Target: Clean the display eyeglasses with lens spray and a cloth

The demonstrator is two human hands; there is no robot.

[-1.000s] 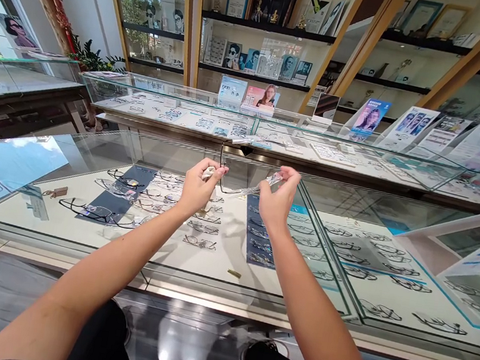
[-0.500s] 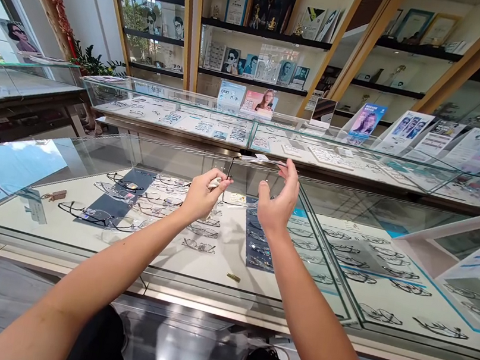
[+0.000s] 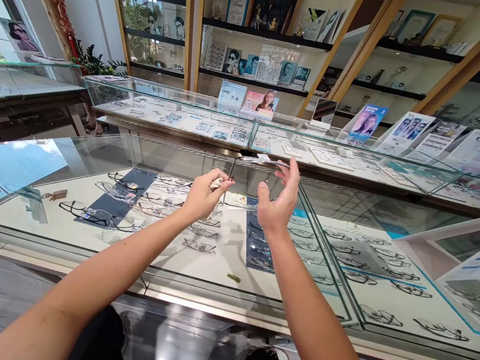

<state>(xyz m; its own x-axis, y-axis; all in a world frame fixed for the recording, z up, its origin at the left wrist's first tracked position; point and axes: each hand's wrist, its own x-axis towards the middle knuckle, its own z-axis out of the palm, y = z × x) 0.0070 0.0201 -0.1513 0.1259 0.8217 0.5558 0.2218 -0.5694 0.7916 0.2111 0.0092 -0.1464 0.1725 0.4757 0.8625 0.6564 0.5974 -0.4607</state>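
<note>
Above the glass counter, my left hand (image 3: 207, 196) pinches a thin-framed pair of glasses (image 3: 230, 180) near the middle of its front. The glasses are turned on their side, temples pointing right, with a small white tag on the upper temple. Something small and white shows between the fingers of the same hand. My right hand (image 3: 279, 201) is at the temple ends, thumb and fingers apart; its fingertips are beside the upper temple tip, and touch cannot be made out.
Under the glass of the display counter (image 3: 218, 267) lie rows of glasses (image 3: 199, 246). A small gold-coloured piece (image 3: 233, 277) is near the front. A white sign stand (image 3: 461, 237) rises at right. Another glass showcase (image 3: 166, 97) runs behind.
The view has shifted very slightly. Both hands and the glasses keep nearly the same pose.
</note>
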